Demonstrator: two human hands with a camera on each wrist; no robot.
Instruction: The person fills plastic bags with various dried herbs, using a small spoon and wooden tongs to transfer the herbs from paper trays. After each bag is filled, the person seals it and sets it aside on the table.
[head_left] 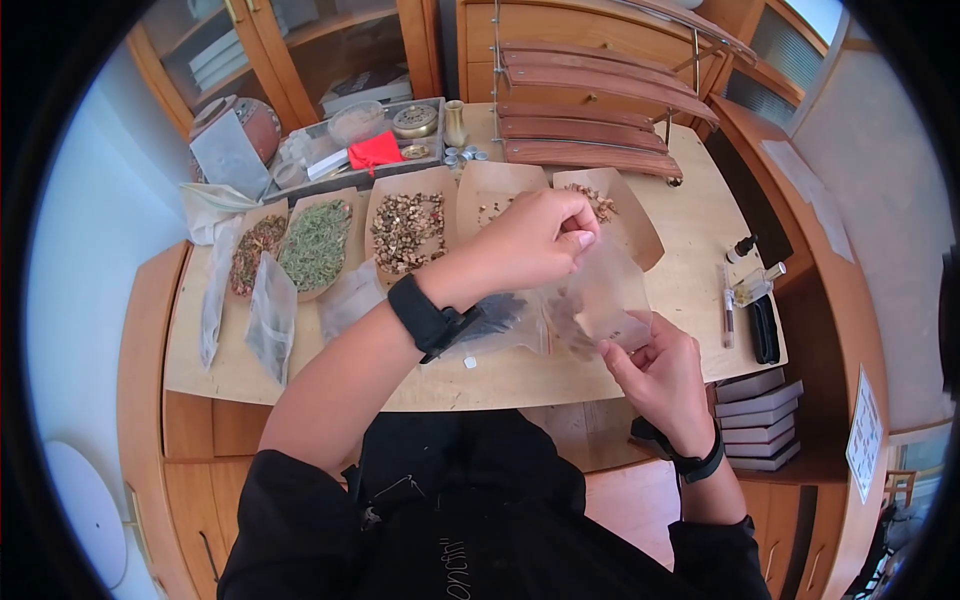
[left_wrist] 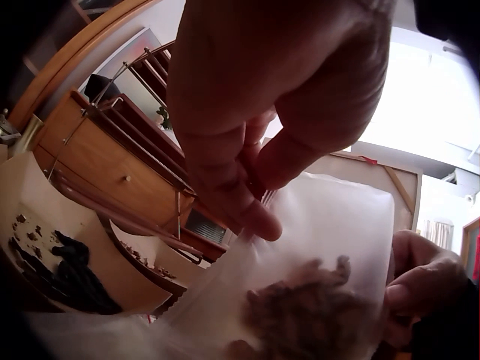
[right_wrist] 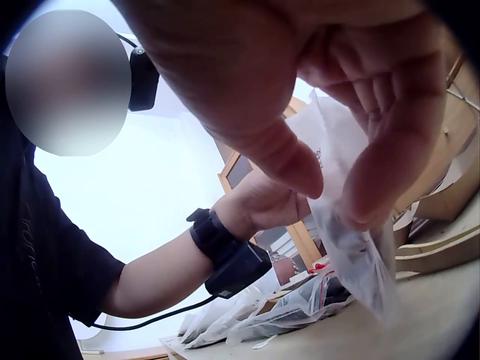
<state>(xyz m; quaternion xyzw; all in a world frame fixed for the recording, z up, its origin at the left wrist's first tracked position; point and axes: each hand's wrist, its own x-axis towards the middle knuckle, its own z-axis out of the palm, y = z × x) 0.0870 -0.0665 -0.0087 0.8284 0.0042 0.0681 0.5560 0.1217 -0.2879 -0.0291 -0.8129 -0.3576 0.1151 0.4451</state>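
A frosted translucent bag [head_left: 605, 285] hangs between both hands above the table's front right part. Brown dried pieces [left_wrist: 307, 307] lie at its bottom in the left wrist view. The left hand [head_left: 545, 238] pinches the bag's upper edge between thumb and fingers; in its wrist view those fingers [left_wrist: 259, 217] are at the zip edge. Lower down, the right hand [head_left: 662, 375] grips the bag's other side with thumb and fingers. Behind the bag is a paper tray [head_left: 640, 235] with some brown pieces. Further left stands another paper tray [head_left: 500, 178], partly hidden by the left arm.
Paper trays of dried material, one with green herb [head_left: 318, 240], line the left. Several clear bags [head_left: 270, 310] lie along the front. Behind are a grey box [head_left: 437, 150] and a wooden slatted rack [head_left: 590, 130]. Small bottles [head_left: 757, 285] and a black case [head_left: 764, 330] sit at right.
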